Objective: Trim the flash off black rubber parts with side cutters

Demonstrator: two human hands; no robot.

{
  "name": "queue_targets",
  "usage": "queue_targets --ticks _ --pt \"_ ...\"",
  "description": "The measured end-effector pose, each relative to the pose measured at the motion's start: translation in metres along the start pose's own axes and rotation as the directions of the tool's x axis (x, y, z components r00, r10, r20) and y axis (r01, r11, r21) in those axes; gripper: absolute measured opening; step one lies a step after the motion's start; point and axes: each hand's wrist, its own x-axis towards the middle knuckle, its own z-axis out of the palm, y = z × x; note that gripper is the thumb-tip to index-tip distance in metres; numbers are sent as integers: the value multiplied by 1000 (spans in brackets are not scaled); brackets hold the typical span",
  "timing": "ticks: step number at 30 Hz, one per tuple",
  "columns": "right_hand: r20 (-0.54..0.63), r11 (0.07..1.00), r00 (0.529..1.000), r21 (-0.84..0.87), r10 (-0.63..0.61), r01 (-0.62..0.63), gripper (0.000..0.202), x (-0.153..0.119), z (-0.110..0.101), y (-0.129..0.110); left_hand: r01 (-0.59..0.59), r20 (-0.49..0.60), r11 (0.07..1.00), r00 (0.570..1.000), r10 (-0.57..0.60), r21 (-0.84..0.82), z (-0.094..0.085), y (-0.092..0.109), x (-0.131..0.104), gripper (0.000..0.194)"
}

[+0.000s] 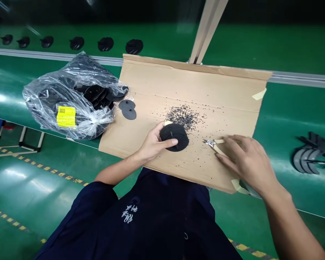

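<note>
My left hand [153, 144] grips a stack of round black plastic discs [176, 135], thumb on the top face and fingers round the side. The top disc carries a thin raised rib. To the right, my right hand [245, 155] has its thumb and fingers on the pale handles of small nippers [211, 143]. Their metal jaws are apart and point left toward the stack. Black plastic bits [185, 117] lie scattered just beyond the stack. Two loose black discs [128, 112] overlap to the left.
A cardboard sheet [195, 81] covers this part of the green bench. On its left sits a clear plastic bag [51, 90] of black discs with a yellow label [66, 116]. Curved dark parts [304, 159] lie at right. Several disc parts [134, 46] line the back surface.
</note>
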Motion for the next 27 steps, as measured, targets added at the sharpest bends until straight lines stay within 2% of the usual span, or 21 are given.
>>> queue_targets --ticks 2,4,7,10,17,20,23,27 --pt "-25 999 1000 37 9 -8 38 4 -7 -11 -140 -1 978 990 141 153 3 3 -3 53" --pt "-82 994 997 108 -13 22 37 11 -17 -24 -276 23 906 959 283 321 5 8 -5 46" --pt "-142 974 987 199 -77 105 36 21 -32 -45 -468 93 730 866 491 498 5 15 -5 33" --pt "-163 968 981 210 -103 137 36 31 -42 -61 -591 162 607 774 612 530 6 20 -4 28" --pt "-180 979 976 137 -123 148 35 41 -49 -78 -652 261 492 718 645 576 7 24 -9 36" --pt "-172 981 976 116 -133 154 33 42 -50 -79 -653 278 459 710 647 603 6 24 -11 36" --pt "-148 977 976 117 -163 180 31 43 -52 -75 -647 306 481 732 608 591 4 25 -11 36" --pt "-111 957 965 140 -239 254 30 47 -59 -66 -636 352 581 769 534 508 -1 30 -9 36"
